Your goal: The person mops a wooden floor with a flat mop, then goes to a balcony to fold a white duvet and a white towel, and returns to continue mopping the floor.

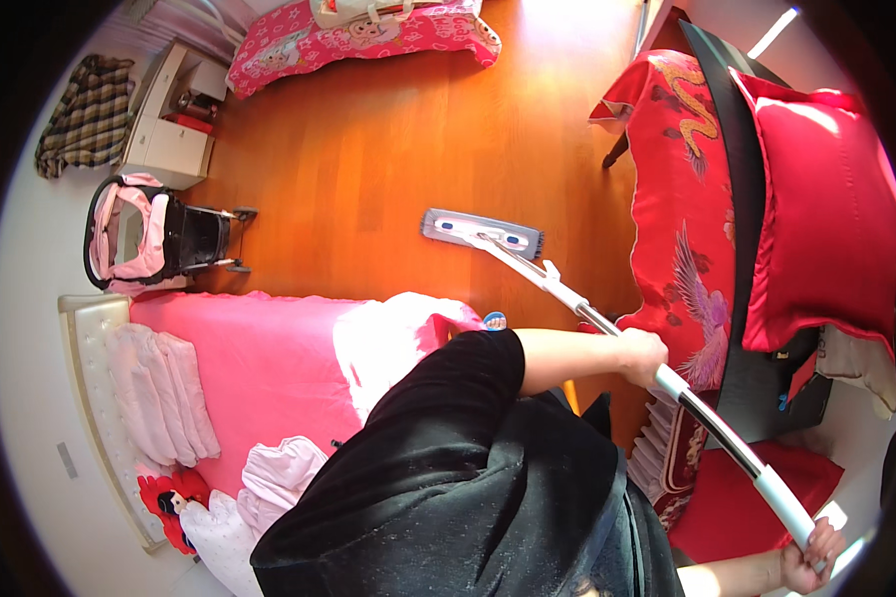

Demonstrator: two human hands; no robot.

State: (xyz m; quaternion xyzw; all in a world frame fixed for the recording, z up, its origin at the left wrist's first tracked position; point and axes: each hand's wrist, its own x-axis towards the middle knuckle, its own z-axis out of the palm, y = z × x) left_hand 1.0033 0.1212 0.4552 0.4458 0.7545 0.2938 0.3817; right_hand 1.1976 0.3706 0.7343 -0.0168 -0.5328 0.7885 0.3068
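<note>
A flat mop with a long white and silver pole (722, 435) slants across the right half of the view. My left hand (642, 357) is closed around the middle of the pole. At the pole's upper end, low on the right, my right hand (814, 556) grips the white handle. The grey rectangular mop head (482, 233) lies flat on the orange-brown wooden floor (358, 186), ahead of my left arm. My black top covers much of the lower middle.
A pink-covered bed (269, 351) stands left. A folded pink stroller (131, 231) and a white cabinet (168, 145) stand beyond it. Red embroidered fabric (672, 186) and a red pillow (821, 224) lie right. A pink patterned bedspread (388, 45) is at the top.
</note>
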